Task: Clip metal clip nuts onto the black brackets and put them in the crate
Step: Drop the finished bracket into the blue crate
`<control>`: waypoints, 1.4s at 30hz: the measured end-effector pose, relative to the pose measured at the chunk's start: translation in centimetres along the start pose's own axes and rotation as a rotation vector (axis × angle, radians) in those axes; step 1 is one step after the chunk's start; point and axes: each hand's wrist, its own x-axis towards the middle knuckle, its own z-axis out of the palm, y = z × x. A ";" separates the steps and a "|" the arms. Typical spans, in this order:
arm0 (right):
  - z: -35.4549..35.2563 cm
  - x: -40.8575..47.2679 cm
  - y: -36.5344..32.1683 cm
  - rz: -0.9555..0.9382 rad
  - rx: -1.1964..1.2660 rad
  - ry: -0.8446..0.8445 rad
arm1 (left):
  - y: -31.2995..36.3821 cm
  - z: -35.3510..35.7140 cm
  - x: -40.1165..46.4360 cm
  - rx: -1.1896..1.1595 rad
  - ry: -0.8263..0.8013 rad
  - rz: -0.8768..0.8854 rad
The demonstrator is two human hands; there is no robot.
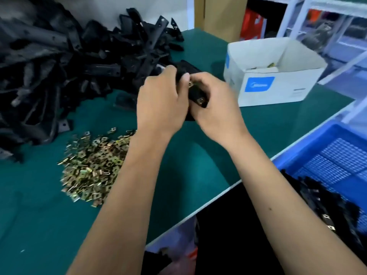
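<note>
At the near right the blue crate [337,155] is seen beside the tabletop [188,165], finished brackets lying in its near corner, and the loose clip nuts [93,167] are heaped at the near left. Above mid-tabletop a black bracket [195,94] is gripped by the left hand [160,104], while a clip nut [190,83] is pinched and pressed onto its edge by the right hand [214,108]; one nut appears already fitted lower down. The nut should be pushed squarely until its hole lines up, the bracket being kept braced; the unfinished pile [69,62] and a white box [274,76] lie beyond.
</note>
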 end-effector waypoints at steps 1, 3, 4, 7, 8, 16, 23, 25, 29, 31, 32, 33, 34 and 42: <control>-2.0 -0.5 0.9 0.012 -0.004 0.090 | 2.2 1.1 0.1 -0.014 -0.029 0.068; -6.0 -2.1 3.1 0.049 -0.009 0.267 | 6.7 3.5 -0.1 -0.044 -0.088 0.205; -8.1 -3.1 4.5 0.077 -0.004 0.343 | 9.0 4.8 -0.4 -0.045 -0.119 0.264; -14.2 -6.8 9.0 0.198 -0.019 0.520 | 15.1 9.0 -2.4 0.012 -0.206 0.445; -16.0 -8.2 10.5 0.259 -0.002 0.558 | 16.7 10.4 -3.5 0.016 -0.248 0.513; -22.6 -17.9 21.7 0.832 0.040 0.617 | 20.8 20.0 -12.7 -0.026 -0.650 0.848; -24.1 -22.4 27.0 1.223 -0.563 0.290 | 18.4 22.5 -15.1 0.034 -1.009 0.673; -23.8 -22.3 27.1 1.277 -0.576 0.270 | 18.0 22.5 -14.9 0.018 -1.002 0.650; -22.5 -20.5 25.4 1.209 -0.732 0.400 | 18.5 21.4 -13.3 -0.110 -0.906 0.609; -21.6 -18.8 23.4 1.004 -0.713 0.553 | 19.1 20.2 -12.1 -0.204 -0.818 0.589; -21.0 -17.7 21.9 0.917 -0.710 0.611 | 19.4 19.6 -11.5 -0.246 -0.755 0.577; -20.4 -16.6 20.4 0.839 -0.712 0.651 | 19.6 18.9 -10.9 -0.280 -0.674 0.563; -19.7 -15.4 18.8 0.760 -0.711 0.679 | 19.8 18.1 -10.3 -0.311 -0.588 0.545; -12.1 -6.2 7.1 0.155 -0.554 0.505 | 12.9 11.6 -5.0 -0.544 -0.096 0.193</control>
